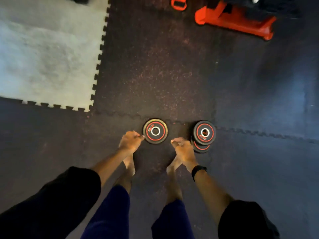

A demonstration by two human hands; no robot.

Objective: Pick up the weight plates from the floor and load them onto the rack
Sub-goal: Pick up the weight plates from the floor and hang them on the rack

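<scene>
Left hand (129, 140): fingers curled, tips at the rim of a single weight plate (155, 131). Right hand (183, 147): fingers loosely curled, holding nothing, beside a plate stack (203, 135) on the floor (259, 152).

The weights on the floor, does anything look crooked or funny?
A little. The right stack of plates is uneven: the top plate sits shifted off the lower plate, so its red ring peeks out. The single plate by the left hand lies flat. Nothing looks broken.
</scene>
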